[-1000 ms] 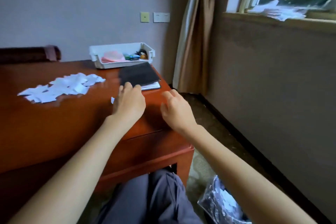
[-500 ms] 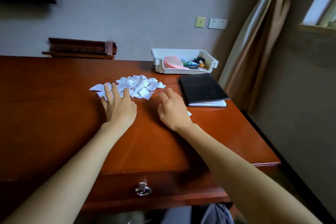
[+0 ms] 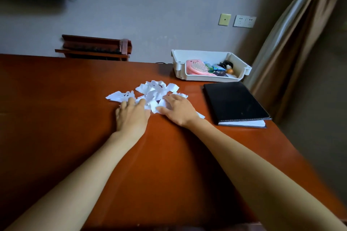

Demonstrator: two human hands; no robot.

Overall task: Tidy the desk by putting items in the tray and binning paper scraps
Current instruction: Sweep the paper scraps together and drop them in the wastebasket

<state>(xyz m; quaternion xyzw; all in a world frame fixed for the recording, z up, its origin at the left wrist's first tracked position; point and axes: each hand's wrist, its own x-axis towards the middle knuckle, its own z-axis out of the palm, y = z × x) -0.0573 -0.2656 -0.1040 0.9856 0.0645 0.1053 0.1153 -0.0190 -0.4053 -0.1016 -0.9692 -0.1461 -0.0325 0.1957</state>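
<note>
A heap of white paper scraps lies on the red-brown desk. My left hand rests palm down on the heap's near left edge, fingers spread over scraps. My right hand presses on the heap's near right side, fingers apart, with one scrap showing under its wrist. Neither hand has lifted anything. At the back right stands the white tray, holding a pink hairbrush and several small items.
A black notebook lies right of the scraps, near the desk's right edge. A wooden chair back stands behind the desk against the wall. A beige curtain hangs at the right.
The view swung left from the desk's right end to the scraps. Both hands moved forward onto the heap and pushed the scraps closer together.
</note>
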